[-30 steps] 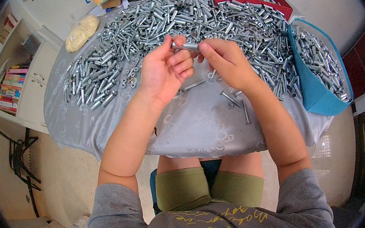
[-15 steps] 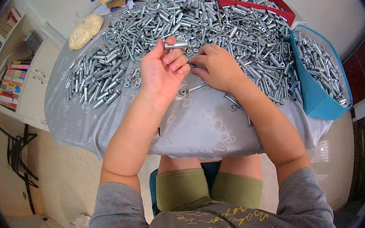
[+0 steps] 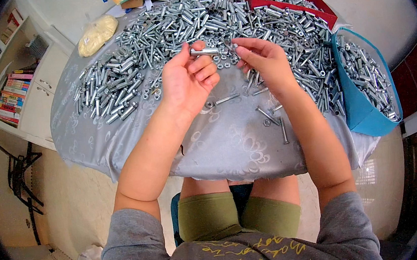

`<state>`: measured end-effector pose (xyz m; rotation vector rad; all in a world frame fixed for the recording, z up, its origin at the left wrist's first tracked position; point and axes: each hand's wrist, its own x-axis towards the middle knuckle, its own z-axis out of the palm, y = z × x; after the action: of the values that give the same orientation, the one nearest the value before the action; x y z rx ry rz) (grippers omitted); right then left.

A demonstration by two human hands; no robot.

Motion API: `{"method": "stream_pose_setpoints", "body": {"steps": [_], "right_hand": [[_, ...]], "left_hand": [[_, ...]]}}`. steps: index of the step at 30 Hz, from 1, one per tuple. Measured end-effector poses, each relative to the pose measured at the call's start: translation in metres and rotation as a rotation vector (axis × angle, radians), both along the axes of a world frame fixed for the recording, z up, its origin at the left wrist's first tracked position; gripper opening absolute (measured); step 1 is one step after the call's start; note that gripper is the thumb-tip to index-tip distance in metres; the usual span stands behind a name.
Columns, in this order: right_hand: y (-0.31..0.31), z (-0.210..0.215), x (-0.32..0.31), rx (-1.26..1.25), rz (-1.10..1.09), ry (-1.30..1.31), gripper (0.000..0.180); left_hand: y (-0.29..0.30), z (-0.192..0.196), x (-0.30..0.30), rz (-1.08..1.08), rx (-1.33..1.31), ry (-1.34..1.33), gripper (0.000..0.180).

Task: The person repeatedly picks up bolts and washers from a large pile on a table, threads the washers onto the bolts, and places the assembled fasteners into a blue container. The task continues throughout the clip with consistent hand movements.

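My left hand [image 3: 188,76] is closed, palm up, with a shiny metal sleeve [image 3: 204,52] pinched between thumb and forefinger. The sleeve lies nearly level, its free end toward my right hand. My right hand [image 3: 265,62] has thumb and fingers together at a small metal piece [image 3: 234,47], a little apart from the sleeve; its kind is hard to make out against the pile. Just beyond both hands lie several loose nuts [image 3: 220,66]. On the cloth nearer me are a bolt [image 3: 226,99] with a nut at its end and another bolt [image 3: 284,130].
A big heap of metal sleeves and bolts [image 3: 182,23] covers the table's far half. At the right stand a red box [image 3: 329,14] and a blue fabric bin [image 3: 361,109], both holding metal parts. A bag of yellowish material [image 3: 98,36] lies far left on the grey tablecloth [image 3: 209,140].
My right hand has risen from the tabletop and moved right, its fingers now pinched near the sleeve's end. My left hand has shifted slightly right, still holding the sleeve. Bolts near my right forearm are uncovered.
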<state>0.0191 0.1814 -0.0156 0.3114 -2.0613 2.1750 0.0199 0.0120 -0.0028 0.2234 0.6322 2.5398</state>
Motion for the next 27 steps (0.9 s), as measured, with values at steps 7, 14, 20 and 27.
{"method": "stream_pose_setpoints", "body": {"steps": [7, 14, 20, 27], "right_hand": [[-0.002, 0.010, 0.011, -0.100, 0.091, 0.003, 0.026], [-0.004, 0.006, 0.010, -0.128, 0.156, 0.021, 0.025], [-0.007, 0.007, 0.013, -0.126, 0.145, 0.027, 0.026], [-0.005, 0.007, 0.013, 0.046, 0.089, -0.104, 0.027]], "left_hand": [[0.002, 0.001, 0.001, 0.043, -0.033, -0.016, 0.024], [0.001, 0.001, 0.002, 0.059, -0.001, 0.050, 0.027], [0.003, 0.000, 0.003, 0.071, -0.057, 0.048, 0.026], [0.006, -0.001, 0.005, 0.019, -0.086, 0.059, 0.024]]}}
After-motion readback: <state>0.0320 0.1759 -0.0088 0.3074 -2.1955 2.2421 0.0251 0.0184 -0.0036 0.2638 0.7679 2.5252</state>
